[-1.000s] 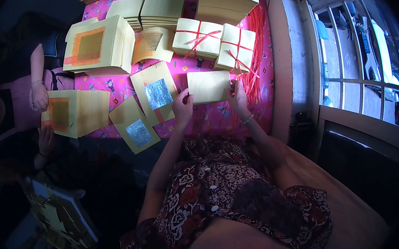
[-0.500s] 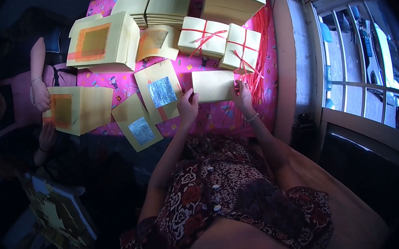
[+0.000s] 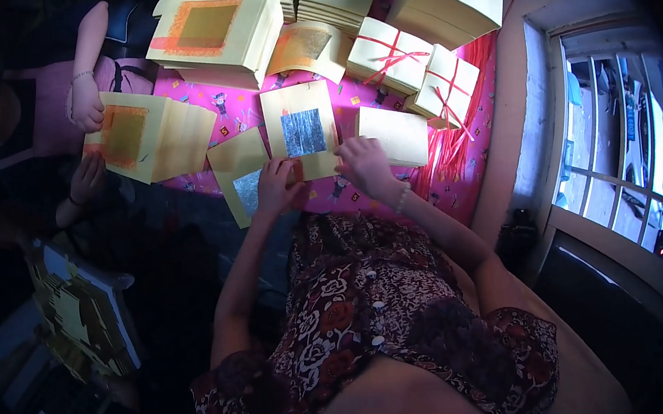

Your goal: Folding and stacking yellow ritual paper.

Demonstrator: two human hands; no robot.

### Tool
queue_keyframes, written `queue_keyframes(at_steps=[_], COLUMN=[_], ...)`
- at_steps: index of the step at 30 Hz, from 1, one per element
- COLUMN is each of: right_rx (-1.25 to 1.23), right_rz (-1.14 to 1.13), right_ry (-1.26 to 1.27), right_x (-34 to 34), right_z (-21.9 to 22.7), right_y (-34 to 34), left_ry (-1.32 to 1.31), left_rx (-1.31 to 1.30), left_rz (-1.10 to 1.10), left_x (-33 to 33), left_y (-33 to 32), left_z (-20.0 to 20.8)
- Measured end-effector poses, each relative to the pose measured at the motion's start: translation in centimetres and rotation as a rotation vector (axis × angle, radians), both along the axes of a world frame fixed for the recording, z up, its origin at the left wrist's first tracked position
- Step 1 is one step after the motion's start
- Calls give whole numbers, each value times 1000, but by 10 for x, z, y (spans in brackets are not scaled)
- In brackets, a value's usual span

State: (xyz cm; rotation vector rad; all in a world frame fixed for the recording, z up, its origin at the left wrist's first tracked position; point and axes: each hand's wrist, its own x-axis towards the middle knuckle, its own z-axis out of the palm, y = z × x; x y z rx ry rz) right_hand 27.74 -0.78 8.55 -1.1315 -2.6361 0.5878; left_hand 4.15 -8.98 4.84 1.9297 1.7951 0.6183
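A cream paper sheet with a silver square (image 3: 303, 132) lies in front of me on the table. My left hand (image 3: 276, 190) is at its lower left corner, fingers curled over the near edge and thumb below it. Beside the sheet's right edge is my right hand (image 3: 369, 166), holding nothing, its fingers loosely bent and apart. A second sheet with a silver square (image 3: 236, 154) lies tilted at the left, partly behind my left wrist. Just beyond my right hand is a small cream paper stack (image 3: 394, 134), untied.
Two paper bundles tied with red ribbon (image 3: 391, 53) lie beyond, with red strands (image 3: 468, 144) at the right. Tall paper stacks (image 3: 206, 30) stand at the back. At the left, another person's hands (image 3: 86, 110) touch a fanned stack (image 3: 182, 141). A barred window (image 3: 604, 128) is at the right.
Both hands have left the untied paper stack and moved left to the sheet with the silver square. The whole view has shifted and turned slightly.
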Motion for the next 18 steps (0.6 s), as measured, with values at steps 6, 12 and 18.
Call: queue_keyframes(at_steps=[6, 12, 18], right_rx=[58, -55, -311], right_rz=[299, 387, 443], right_ry=[-331, -384, -274], right_x=[-51, -59, -57], right_z=[-31, -40, -44], right_y=[-3, 18, 55], left_ry=[53, -10, -119], left_rx=[13, -2, -172], left_rz=[-97, -143, -182], left_x=[-8, -21, -35], left_y=[5, 7, 26], left_z=[-4, -6, -16])
